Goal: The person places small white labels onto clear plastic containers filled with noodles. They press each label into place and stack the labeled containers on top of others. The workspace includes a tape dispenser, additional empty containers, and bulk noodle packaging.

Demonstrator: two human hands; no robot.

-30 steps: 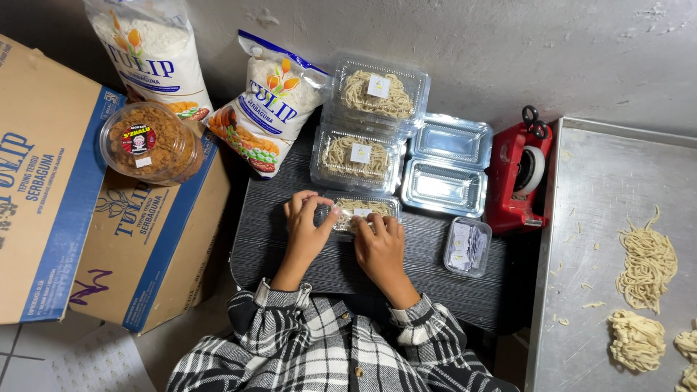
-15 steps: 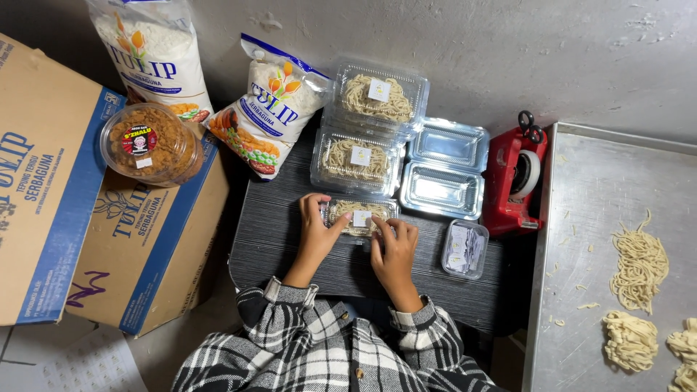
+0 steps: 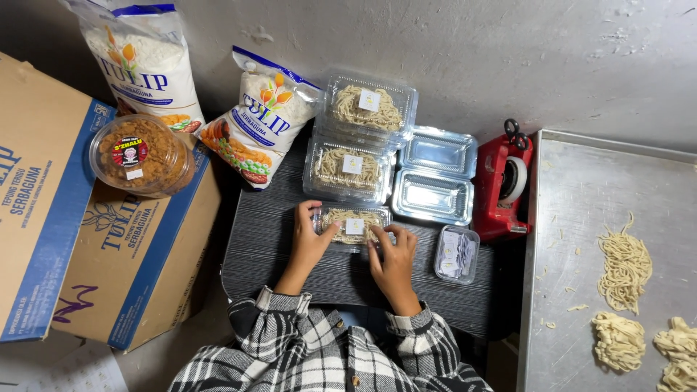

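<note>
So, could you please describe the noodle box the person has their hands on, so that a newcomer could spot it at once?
Start at the dark table between the cardboard cartons and the metal tray. Three clear lidded boxes of noodles run in a column from the wall towards the person. The wanted noodle box is the nearest, gripped at its ends by the left hand and right hand; the other two lie untouched.
</note>
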